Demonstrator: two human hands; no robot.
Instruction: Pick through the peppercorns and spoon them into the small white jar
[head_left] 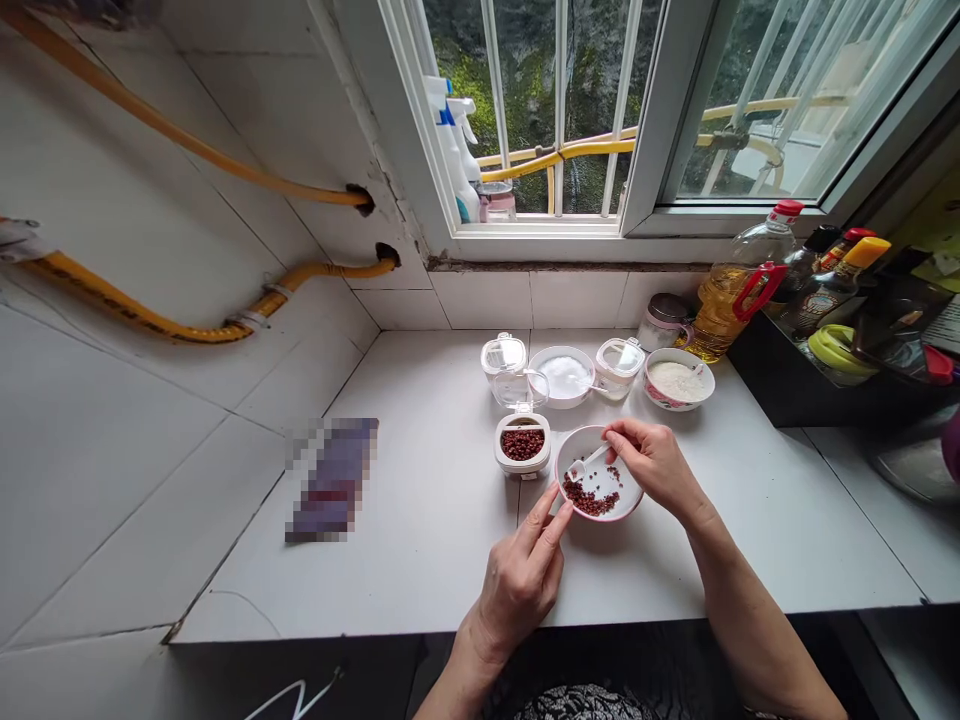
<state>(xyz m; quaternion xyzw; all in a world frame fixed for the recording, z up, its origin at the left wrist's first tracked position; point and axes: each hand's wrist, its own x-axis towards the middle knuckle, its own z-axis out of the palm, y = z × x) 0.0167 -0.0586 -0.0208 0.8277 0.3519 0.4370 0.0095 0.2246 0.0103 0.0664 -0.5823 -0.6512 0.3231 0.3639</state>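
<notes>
A white bowl with a pink rim (pixel 626 507) stands on the counter, holding reddish-brown Sichuan peppercorns (pixel 592 500). My right hand (pixel 658 468) is closed in a pinch on the handle of a small white spoon (pixel 589 462), whose tip is low inside the bowl. At the bowl's left front, my left hand (pixel 523 572) touches the rim with its stretched index and middle fingers; the other fingers are curled and its thumb is hidden. Just left of the bowl stands a white spice jar (pixel 523 470), lid flipped up, filled with the same peppercorns.
Behind stand a lidded jar (pixel 502 352), a bowl of white grains (pixel 562 378), another clear-lidded jar (pixel 619 365) and a flowered bowl of pale powder (pixel 679 383). An oil bottle (pixel 739 290) and a black rack (pixel 787 370) are at right. A blurred packet (pixel 334 485) lies left.
</notes>
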